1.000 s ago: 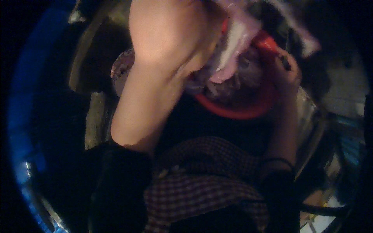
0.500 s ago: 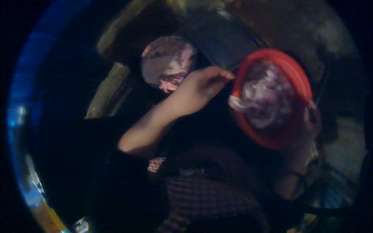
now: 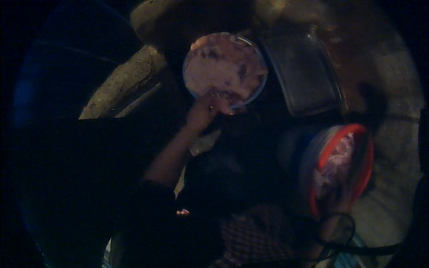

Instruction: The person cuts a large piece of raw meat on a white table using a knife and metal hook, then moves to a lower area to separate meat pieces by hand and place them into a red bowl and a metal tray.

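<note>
Two bowls of pale scraps: blue-rimmed [image 3: 225, 67] under left grip [image 3: 203, 111], red [image 3: 344, 167], grips unclear.

Dark tray [image 3: 308, 76] just beside bowl [image 3: 225, 67]

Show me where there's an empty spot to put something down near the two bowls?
The flat grey tray right of the round bowl looks bare. The pale ground beyond the red bowl also looks open. It is crowded where the left hand touches the round bowl's near rim. The middle is too dark to judge.
</note>
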The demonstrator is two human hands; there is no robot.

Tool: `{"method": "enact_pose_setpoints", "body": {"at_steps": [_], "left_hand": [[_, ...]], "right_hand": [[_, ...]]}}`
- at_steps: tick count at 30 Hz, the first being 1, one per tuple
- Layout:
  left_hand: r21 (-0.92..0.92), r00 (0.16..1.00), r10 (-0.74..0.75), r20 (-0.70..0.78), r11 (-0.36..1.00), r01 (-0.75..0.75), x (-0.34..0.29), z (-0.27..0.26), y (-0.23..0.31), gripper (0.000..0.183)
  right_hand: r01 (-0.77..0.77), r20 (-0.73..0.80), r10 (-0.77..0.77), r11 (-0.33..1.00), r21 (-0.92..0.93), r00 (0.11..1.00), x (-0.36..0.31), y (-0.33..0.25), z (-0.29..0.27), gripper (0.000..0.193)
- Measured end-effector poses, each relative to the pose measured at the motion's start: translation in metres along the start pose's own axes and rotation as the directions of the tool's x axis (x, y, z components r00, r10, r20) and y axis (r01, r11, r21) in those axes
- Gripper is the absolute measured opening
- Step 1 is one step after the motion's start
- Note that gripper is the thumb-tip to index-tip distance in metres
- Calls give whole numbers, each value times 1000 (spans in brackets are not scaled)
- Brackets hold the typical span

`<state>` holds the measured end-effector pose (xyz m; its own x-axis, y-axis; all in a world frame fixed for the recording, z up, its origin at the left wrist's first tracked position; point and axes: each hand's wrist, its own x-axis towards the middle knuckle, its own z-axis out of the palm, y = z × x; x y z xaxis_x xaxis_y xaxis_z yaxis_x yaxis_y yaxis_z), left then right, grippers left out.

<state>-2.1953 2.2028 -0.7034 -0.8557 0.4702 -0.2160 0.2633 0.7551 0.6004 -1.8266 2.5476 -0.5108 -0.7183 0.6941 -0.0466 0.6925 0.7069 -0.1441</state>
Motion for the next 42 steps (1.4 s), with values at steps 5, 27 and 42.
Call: {"method": "enact_pose_setpoints", "body": {"at_steps": [5, 27, 42], "left_hand": [[372, 990, 131, -47, 922, -104, 24, 30, 10, 43], [-192, 976, -27, -216, 981, -16, 27, 18, -25, 26], [451, 862, 473, -181, 819, -355, 239, 68, 73, 61]], "right_hand": [[80, -141, -103, 984, -162, 985, -11, 7, 21, 37], [-298, -94, 295, 954, -25, 951, -23, 10, 19, 38], [-487, -4, 510, 823, 293, 860, -5, 18, 26, 32]]}}
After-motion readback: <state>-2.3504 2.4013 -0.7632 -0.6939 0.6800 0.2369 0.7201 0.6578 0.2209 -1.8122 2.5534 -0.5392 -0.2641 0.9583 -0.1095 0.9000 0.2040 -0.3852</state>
